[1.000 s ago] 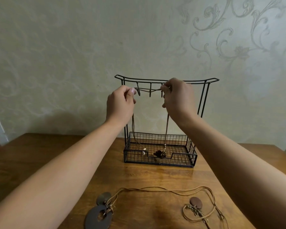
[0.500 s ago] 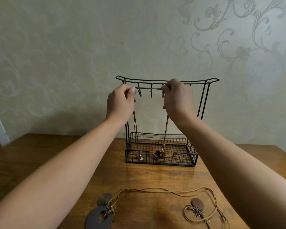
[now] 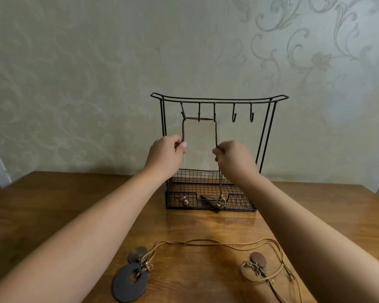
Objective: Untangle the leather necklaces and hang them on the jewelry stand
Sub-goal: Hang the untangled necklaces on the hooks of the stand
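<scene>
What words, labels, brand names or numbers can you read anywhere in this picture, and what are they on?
None: no readable text in this view.
The jewelry stand, the necklace hung on its hooks, the pendants on the table and the patterned wall carry no words, labels or numbers.

Both hands — left (image 3: 165, 153), right (image 3: 233, 157) — have dropped toward 6 o'clock from the stand's top rail; the cord (image 3: 198, 119) now drapes across three hooks.
</scene>
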